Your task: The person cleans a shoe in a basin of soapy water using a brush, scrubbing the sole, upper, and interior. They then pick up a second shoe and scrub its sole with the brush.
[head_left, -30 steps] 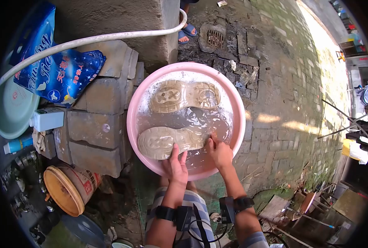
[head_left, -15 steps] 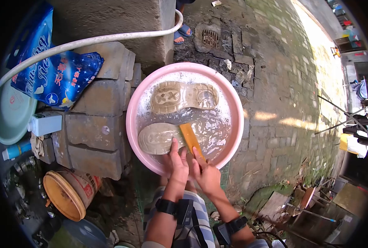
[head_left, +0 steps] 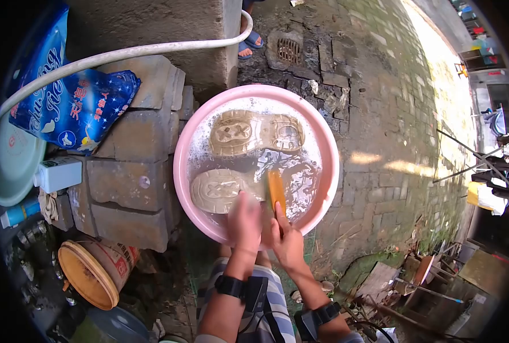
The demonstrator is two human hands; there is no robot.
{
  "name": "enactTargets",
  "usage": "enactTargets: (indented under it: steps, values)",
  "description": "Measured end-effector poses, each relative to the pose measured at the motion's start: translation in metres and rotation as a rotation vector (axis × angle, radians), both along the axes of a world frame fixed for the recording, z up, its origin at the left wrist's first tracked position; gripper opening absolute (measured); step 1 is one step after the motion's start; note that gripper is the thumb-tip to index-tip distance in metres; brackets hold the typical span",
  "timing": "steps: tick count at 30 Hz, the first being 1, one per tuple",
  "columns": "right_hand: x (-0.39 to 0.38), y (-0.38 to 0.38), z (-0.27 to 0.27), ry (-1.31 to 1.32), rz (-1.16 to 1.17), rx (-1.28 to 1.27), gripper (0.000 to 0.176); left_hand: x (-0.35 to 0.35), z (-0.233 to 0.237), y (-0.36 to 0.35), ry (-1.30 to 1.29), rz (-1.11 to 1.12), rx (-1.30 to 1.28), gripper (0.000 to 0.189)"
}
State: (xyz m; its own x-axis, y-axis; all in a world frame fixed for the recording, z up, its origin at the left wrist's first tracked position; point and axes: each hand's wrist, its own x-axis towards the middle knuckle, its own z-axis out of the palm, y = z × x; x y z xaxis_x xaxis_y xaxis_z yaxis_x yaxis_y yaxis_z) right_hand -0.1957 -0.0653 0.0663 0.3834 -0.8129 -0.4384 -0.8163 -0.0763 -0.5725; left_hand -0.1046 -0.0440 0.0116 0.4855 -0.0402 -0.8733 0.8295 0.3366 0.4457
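A pink basin (head_left: 181, 166) holds soapy water and two shoes with their soles up. My right hand (head_left: 288, 243) grips the end of a yellow-brown brush (head_left: 276, 188), which is over the right part of the near shoe. Blurred by motion, my left hand (head_left: 246, 223) is at the lower edge of the near shoe (head_left: 214, 191); its fingers are too smeared to read. The far shoe (head_left: 231, 134) lies across the upper part of the basin, touched by neither hand.
Left of the basin are stacked bricks (head_left: 126, 183), a blue detergent bag (head_left: 88, 108), a white bottle (head_left: 60, 174) and a bucket (head_left: 88, 274). A pale hose (head_left: 151, 50) crosses above. A person's sandaled feet (head_left: 250, 46) are beyond, near a drain (head_left: 289, 50).
The brush and my right hand have shifted right, and the brush is more upright. My left hand has blurred and its fingertips sit a little lower on the near shoe.
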Motion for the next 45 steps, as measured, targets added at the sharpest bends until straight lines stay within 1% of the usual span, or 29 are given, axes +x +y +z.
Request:
enactTargets:
  steps: [2, 4, 5, 6, 7, 8, 9, 10, 12, 15, 16, 19, 20, 21, 23, 25, 26, 29, 31, 32, 34, 35, 37, 38, 39, 41, 42, 43, 45]
  values:
    - [0.001, 0.015, 0.017, 0.059, 0.196, 0.015, 0.042, 0.0, -0.014, 0.004, -0.026, 0.018, -0.028, 0.052]
    - [-0.002, 0.022, 0.017, 0.047, 0.222, -0.01, 0.043, 0.007, -0.026, 0.012, -0.054, -0.188, 0.033, 0.051]
    - [-0.002, 0.023, 0.016, 0.034, 0.249, -0.035, 0.043, 0.005, -0.031, 0.013, -0.054, -0.189, 0.034, 0.051]
    - [-0.002, 0.013, 0.017, 0.132, 0.296, 0.036, 0.042, 0.003, -0.026, 0.01, -0.01, -0.095, 0.025, 0.046]
    - [-0.005, 0.003, 0.012, 0.135, 0.295, 0.036, 0.042, 0.003, -0.022, 0.007, 0.034, 0.001, 0.014, 0.042]
    - [-0.008, -0.006, 0.001, 0.063, 0.231, 0.016, 0.042, 0.004, -0.019, 0.006, 0.036, 0.0, 0.015, 0.042]
    - [-0.008, -0.013, -0.007, -0.009, 0.166, -0.002, 0.041, 0.006, -0.016, 0.007, 0.023, -0.026, -0.059, 0.05]
    - [-0.002, -0.018, -0.012, -0.008, 0.167, 0.0, 0.041, 0.008, -0.016, 0.008, 0.01, -0.052, -0.132, 0.058]
    - [0.009, -0.03, -0.02, -0.043, 0.019, 0.013, 0.039, 0.008, -0.015, 0.009, 0.021, -0.066, -0.123, 0.059]
    - [0.017, -0.048, -0.033, 0.027, -0.024, 0.018, 0.039, 0.007, -0.017, 0.01, 0.008, -0.074, -0.13, 0.057]
    - [0.019, -0.054, -0.032, 0.073, -0.024, 0.061, 0.038, 0.007, -0.017, 0.01, -0.012, -0.07, -0.144, 0.055]
    - [0.008, -0.066, -0.05, 0.015, -0.061, 0.035, 0.039, 0.007, -0.016, 0.014, 0.019, -0.101, -0.117, 0.053]
    - [-0.004, -0.067, -0.065, 0.001, -0.042, -0.037, 0.039, 0.008, -0.015, 0.015, 0.017, -0.1, -0.117, 0.053]
    - [-0.003, -0.064, -0.058, 0.002, -0.041, -0.037, 0.039, 0.008, -0.015, 0.016, 0.009, -0.1, -0.16, 0.054]
    - [0.003, -0.058, -0.033, 0.113, -0.114, 0.026, 0.039, 0.004, -0.013, 0.016, 0.01, -0.089, -0.202, 0.054]
    - [-0.005, -0.041, -0.026, 0.053, -0.09, -0.018, 0.04, 0.007, -0.011, 0.009, 0.039, -0.06, -0.089, 0.052]
    - [-0.008, -0.031, -0.02, 0.046, -0.074, -0.03, 0.041, 0.008, -0.012, 0.01, 0.039, -0.056, -0.089, 0.052]
    - [-0.019, -0.013, -0.001, 0.05, -0.053, -0.024, 0.043, 0.007, -0.014, 0.015, 0.013, -0.105, -0.093, 0.05]
    - [-0.02, -0.006, 0.006, 0.054, -0.042, -0.004, 0.044, 0.01, -0.006, 0.015, -0.026, -0.191, -0.075, 0.048]
    - [-0.02, 0.0, 0.008, 0.037, 0.038, -0.016, 0.045, 0.011, -0.004, 0.016, -0.024, -0.187, -0.072, 0.048]
    - [-0.006, 0.009, 0.015, -0.005, 0.177, -0.043, 0.046, 0.012, -0.002, 0.016, -0.037, -0.29, -0.089, 0.04]
    - [0.004, 0.011, 0.014, -0.005, 0.18, -0.039, 0.046, 0.015, -0.003, 0.019, -0.037, -0.286, -0.086, 0.04]
    - [0.028, 0.007, 0.008, 0.033, 0.349, 0.0, 0.044, 0.025, -0.014, 0.027, -0.029, -0.598, 0.066, 0.032]
    - [0.036, 0.0, 0.007, 0.033, 0.356, 0.048, 0.044, 0.023, -0.022, 0.028, -0.08, -0.485, 0.053, 0.03]
    - [0.043, -0.008, 0.003, 0.034, 0.36, 0.05, 0.044, 0.022, -0.03, 0.035, -0.078, -0.481, 0.055, 0.03]
    - [0.059, -0.026, -0.009, 0.094, 0.503, 0.021, 0.043, 0.033, -0.022, 0.036, 0.075, -0.597, -0.039, 0.027]
    - [0.068, -0.034, -0.016, 0.096, 0.511, 0.02, 0.043, 0.034, -0.012, 0.031, 0.109, -0.533, -0.056, 0.029]
    - [0.08, -0.04, -0.025, 0.134, 0.548, 0.007, 0.039, 0.032, -0.019, 0.035, 0.106, -0.524, -0.054, 0.029]
    - [0.099, -0.052, -0.036, 0.165, 0.588, -0.008, 0.037, 0.031, -0.035, 0.044, 0.006, -0.761, 0.123, 0.032]
